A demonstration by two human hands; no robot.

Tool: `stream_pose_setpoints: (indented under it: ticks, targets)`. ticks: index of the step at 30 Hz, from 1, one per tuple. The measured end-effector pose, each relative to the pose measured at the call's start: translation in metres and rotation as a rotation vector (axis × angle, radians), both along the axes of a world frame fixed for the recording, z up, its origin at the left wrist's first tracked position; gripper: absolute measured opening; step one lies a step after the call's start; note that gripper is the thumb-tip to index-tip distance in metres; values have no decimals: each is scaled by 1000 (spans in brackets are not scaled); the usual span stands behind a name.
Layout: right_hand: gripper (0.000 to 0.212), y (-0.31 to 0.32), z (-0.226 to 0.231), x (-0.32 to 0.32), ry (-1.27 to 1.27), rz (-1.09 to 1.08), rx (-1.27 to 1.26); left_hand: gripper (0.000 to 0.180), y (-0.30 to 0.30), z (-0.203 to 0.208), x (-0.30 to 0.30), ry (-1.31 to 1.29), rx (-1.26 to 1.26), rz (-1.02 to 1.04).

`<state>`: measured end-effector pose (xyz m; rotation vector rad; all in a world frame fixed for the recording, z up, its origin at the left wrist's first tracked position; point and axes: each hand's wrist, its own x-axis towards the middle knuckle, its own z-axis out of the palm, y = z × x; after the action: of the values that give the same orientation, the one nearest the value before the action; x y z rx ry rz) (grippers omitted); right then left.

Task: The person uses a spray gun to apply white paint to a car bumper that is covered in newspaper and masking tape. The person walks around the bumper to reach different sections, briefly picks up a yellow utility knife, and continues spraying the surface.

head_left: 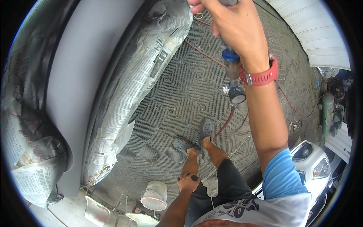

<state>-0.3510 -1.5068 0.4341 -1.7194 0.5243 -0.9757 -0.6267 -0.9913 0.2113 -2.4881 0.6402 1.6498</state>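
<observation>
My right hand (242,32), raised at the top edge, is closed around the handle of a spray gun (228,44); most of the gun is cut off or behind my fingers. Below the handle hang a clear fitting with a blue collar (230,56) and a round pressure gauge (238,99). From there a dark red hose (227,123) runs down to the floor. To the left stretches a smooth grey car panel (81,64), with newspaper masking (140,79) along its edge. My left hand (188,182) is low by my thigh, closed, with a small dark object (194,178) at its fingers.
A white bucket (154,195) stands at the lower left, near a metal-framed chair (96,210). Thin red hose (289,101) trails over the patterned floor mat (162,109). At right are a white car's front (312,162), a green cylinder (327,113) and a white ribbed panel (317,30).
</observation>
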Motion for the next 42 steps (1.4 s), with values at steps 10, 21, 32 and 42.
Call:
stream_pose_setpoints:
  ticks: [10, 21, 32, 42]
  targets:
    - [26, -6, -7, -24, 193, -14, 265, 56, 0, -4, -3, 16, 20, -36]
    - [33, 0, -19, -29, 97, 68, 299, 57, -2, -7, -4, 48, 61, -98]
    - [59, 6, -33, -42, -45, 77, 179, 52, -7, -4, -5, 28, 49, -66]
    - [74, -35, -81, -28, -131, 128, 497, 58, -18, -7, -5, 41, 67, -97]
